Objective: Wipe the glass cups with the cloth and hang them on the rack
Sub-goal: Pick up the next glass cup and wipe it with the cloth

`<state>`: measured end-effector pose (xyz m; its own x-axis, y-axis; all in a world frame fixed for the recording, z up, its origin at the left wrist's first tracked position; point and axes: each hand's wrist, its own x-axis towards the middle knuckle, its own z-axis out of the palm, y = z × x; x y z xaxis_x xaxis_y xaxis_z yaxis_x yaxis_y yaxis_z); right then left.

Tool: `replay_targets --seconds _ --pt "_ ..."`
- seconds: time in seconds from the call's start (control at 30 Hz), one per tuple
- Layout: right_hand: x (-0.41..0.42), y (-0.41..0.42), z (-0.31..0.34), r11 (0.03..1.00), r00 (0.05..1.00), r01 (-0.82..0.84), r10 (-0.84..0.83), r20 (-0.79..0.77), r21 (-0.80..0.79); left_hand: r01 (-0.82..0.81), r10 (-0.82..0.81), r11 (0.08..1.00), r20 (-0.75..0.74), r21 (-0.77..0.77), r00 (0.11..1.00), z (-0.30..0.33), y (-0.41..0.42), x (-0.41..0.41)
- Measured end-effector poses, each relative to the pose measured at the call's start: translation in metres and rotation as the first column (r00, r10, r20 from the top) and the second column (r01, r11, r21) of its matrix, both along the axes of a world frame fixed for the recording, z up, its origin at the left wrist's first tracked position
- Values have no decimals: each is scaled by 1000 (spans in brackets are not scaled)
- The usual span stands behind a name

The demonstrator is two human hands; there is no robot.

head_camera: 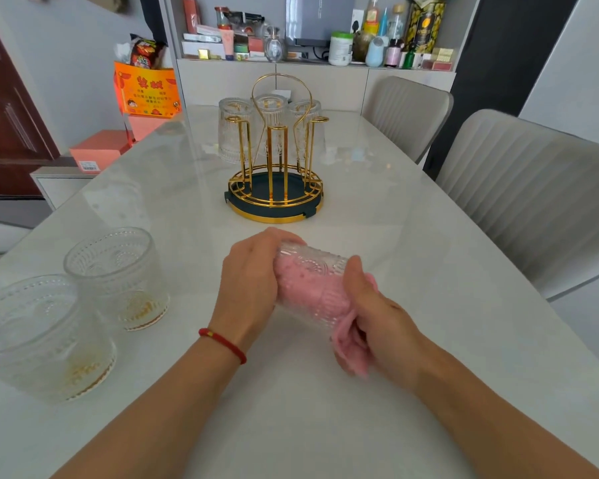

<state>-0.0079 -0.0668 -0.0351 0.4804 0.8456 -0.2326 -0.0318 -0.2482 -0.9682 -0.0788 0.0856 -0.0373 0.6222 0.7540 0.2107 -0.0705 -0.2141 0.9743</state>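
step: wiping inside glass cup point(312, 281) | left hand point(249, 288) gripping its base | right hand point(370, 305) twisting pink cloth point(350, 344) inside | advice: keep rotating, gripping firmly over bench point(377, 202)

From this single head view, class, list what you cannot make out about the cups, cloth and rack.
- Base of the held patterned glass cup: covered by the left hand.
- Pink cloth: partly stuffed inside the cup, partly under the right hand, so its full extent is hidden.
- Nearest of the two standing cups: cut off by the left edge.
- Rear pegs of the gold wire rack: masked by three hung clear glasses.
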Motion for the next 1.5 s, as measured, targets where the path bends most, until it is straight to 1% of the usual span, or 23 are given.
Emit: replay_targets --seconds 0.13,0.23,0.3,0.37,0.43,0.5,0.57,0.6,0.67,0.73,0.8,0.87,0.93,1.0,1.03,1.07,1.13,1.2,1.27,1.3,1.37,1.43,1.5 --pt "5 4 4 968 849 -31 157 -504 250 0 -46 974 198 227 979 -12 7 -3" --pt "7 2 6 926 696 11 264 -668 378 1 -132 902 273 432 953 -10 10 -3" --pt "9 1 7 924 705 22 256 -662 381 34 -173 891 271 452 947 -10 10 -2" --pt "13 2 6 947 840 0 174 -515 320 149 -203 954 196 259 959 -9 9 -2" --pt "13 0 4 985 994 -18 37 -106 173 250 -247 966 43 -64 968 -5 7 -3" --pt "6 -3 3 997 963 -35 17 270 61 207 -247 946 -138 -250 959 1 5 -5" --pt "0 -4 0 999 931 -39 28 364 22 103 -152 975 -250 -196 956 5 3 -1" --pt "-2 -2 1 1000 952 -2 -2 306 11 62 -84 993 -238 -98 968 5 2 1" --pt "-4 2 5 998 995 56 -53 -82 34 5 -2 998 -61 57 998 1 0 2" --pt "-5 3 11 975 853 47 73 -517 216 -3 -33 979 170 205 985 -3 3 -3" --pt "-4 4 10 941 707 53 200 -678 333 -16 -98 913 258 408 961 -10 10 -5" --pt "1 3 9 931 677 62 227 -700 361 -12 -137 859 253 512 958 -13 13 -5" --pt "5 3 9 951 795 29 166 -584 309 94 -198 901 209 423 958 -9 10 -5" --pt "9 1 6 990 986 -5 29 -165 144 222 -231 970 93 100 968 1 2 -7" --pt "9 0 5 996 991 6 -18 136 90 234 -233 968 19 -93 972 6 0 -6" --pt "7 -2 4 997 922 -26 -3 386 70 198 -217 953 -59 -231 974 8 -1 -5" --pt "2 -6 1 995 846 -90 52 531 44 75 -123 973 -217 -220 968 8 0 -1" --pt "1 -4 2 999 933 -7 -12 360 50 -1 -12 995 -134 -96 991 3 -1 2" --pt "1 0 5 995 996 90 -89 -20 33 -53 51 996 27 72 998 1 -5 -1" --pt "-1 1 9 991 955 99 -69 -288 93 -78 59 980 111 182 992 -1 -5 -3" --pt "-1 4 9 960 813 79 93 -575 268 -106 25 928 225 358 974 -7 1 -4" --pt "1 4 6 941 752 59 178 -634 335 -80 -34 888 239 453 971 -10 7 -5" --pt "8 5 4 957 850 21 135 -510 288 -13 -62 933 197 361 978 -6 6 -5"
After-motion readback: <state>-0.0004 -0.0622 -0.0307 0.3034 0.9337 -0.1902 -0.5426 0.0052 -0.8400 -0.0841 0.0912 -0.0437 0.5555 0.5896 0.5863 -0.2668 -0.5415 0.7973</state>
